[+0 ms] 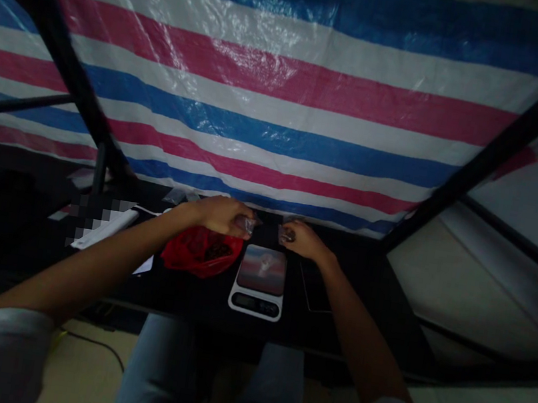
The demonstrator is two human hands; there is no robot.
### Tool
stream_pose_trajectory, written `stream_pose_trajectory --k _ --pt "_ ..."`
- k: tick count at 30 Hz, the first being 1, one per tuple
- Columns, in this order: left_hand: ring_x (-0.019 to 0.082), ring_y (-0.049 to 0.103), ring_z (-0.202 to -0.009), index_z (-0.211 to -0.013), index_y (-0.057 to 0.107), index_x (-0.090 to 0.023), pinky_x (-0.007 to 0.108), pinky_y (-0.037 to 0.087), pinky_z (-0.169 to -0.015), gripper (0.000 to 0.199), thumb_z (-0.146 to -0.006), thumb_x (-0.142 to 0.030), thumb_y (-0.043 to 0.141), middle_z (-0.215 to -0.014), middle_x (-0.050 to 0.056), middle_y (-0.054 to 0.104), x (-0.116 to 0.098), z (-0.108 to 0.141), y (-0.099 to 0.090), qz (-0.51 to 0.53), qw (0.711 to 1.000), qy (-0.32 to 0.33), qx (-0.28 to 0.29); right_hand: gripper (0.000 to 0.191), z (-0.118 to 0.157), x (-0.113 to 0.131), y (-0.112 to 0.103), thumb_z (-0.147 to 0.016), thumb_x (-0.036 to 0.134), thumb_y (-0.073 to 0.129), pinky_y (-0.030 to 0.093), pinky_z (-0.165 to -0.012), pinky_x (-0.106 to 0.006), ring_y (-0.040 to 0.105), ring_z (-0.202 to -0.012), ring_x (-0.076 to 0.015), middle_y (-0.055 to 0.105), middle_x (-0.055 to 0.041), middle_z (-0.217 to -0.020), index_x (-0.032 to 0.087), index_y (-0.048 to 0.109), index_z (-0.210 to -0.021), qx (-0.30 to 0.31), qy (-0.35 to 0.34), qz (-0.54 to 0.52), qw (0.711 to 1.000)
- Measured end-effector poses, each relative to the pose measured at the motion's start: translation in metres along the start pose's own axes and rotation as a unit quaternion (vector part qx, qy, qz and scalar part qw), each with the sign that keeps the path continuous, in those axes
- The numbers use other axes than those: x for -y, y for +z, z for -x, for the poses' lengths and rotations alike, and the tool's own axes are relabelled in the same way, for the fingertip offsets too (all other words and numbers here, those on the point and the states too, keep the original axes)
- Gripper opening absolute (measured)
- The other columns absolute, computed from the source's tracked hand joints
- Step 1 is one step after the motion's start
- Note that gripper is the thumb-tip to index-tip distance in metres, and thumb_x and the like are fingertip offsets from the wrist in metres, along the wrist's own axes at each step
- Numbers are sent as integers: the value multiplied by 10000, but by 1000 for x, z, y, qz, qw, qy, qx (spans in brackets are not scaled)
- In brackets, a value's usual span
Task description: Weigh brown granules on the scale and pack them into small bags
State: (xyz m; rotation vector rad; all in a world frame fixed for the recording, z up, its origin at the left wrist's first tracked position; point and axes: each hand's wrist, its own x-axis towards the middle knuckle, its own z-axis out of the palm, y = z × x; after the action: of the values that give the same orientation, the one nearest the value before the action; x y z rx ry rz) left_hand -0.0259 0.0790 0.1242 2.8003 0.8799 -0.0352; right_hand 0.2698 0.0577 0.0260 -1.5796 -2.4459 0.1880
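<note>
Beyond the kitchen scale [262, 269], my left hand [224, 215] is closed, its fingers pinching a small clear plastic bag [247, 224]. My right hand [307, 241] is closed on another small clear plastic bag [286, 234], which has something dark in it. The two bags are apart, a little above or at the back of the black table; I cannot tell if they touch it. The scale has a shiny reflective plate and a white front with a dark display. Below my left wrist lies an open red plastic bag [180, 257] with small dark pieces in it.
A dark flat device [314, 288] lies under my right forearm. White papers or packets [108, 229] are on the left, and clear plastic [176, 195] is at the back. A striped tarp [282, 116] and black frame bars [489, 147] enclose the black table [204, 299].
</note>
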Motion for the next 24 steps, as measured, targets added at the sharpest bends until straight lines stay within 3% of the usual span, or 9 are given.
stream_pose_trajectory --k 3,6,9,11,13,15,20,24 --pt "236 719 -950 -1139 738 -226 272 480 -779 425 -843 -524 674 -1094 67 780 -9 -37 12 75 997 9 -29 352 20 1 -13 -823 181 722 516 -890 -318 676 -1004 -219 724 -126 -1160 148 692 -1172 -81 13 -71 994" --pt "295 673 -1134 -1209 714 -156 320 487 -925 562 -762 -494 761 -1245 137 734 -18 -63 23 120 988 -22 -91 403 39 9 -23 -773 187 783 519 -919 -384 658 -1015 -246 710 -118 -1131 159 687 -1163 -158 9 -134 978" --pt "324 625 -1228 -1268 666 -85 381 480 -987 593 -898 -542 591 -1331 200 678 -28 -64 32 158 972 -65 -163 426 51 28 -26 -764 181 797 504 -966 -434 630 -1080 -275 691 -114 -1141 184 686 -1176 -178 4 -125 976" --pt "295 704 -1050 -1155 706 -86 372 533 -870 588 -961 -580 453 -1135 174 754 -35 -51 40 269 942 -110 -166 439 55 44 -26 -776 178 794 497 -978 -446 618 -1109 -287 681 -119 -1158 191 683 -1200 -183 4 -116 976" --pt "266 732 -881 -1026 728 -101 337 552 -736 565 -896 -622 550 -942 131 778 -41 -31 49 410 893 -136 -130 447 54 62 -23 -791 183 791 493 -983 -445 616 -1115 -290 676 -117 -1163 205 680 -1224 -184 -2 -114 976" --pt "239 730 -829 -958 728 -118 311 549 -693 516 -805 -610 685 -902 103 779 -45 -8 59 489 854 -138 -111 442 52 79 -19 -805 186 786 488 -984 -443 617 -1109 -290 678 -110 -1148 219 683 -1234 -183 -18 -119 976" --pt "192 732 -780 -912 722 -141 291 556 -701 465 -697 -541 821 -838 69 772 -48 44 75 593 778 -166 -125 446 45 116 -11 -839 178 755 482 -997 -441 608 -1125 -289 675 -113 -1163 210 673 -1277 -161 -69 -145 974" --pt "183 737 -787 -888 725 -147 295 571 -740 430 -679 -501 852 -859 79 782 -48 80 79 637 730 -201 -147 576 47 145 -7 -811 250 800 466 -1063 -417 601 -1220 -270 650 -114 -1310 225 597 -1350 -119 -106 -261 952"
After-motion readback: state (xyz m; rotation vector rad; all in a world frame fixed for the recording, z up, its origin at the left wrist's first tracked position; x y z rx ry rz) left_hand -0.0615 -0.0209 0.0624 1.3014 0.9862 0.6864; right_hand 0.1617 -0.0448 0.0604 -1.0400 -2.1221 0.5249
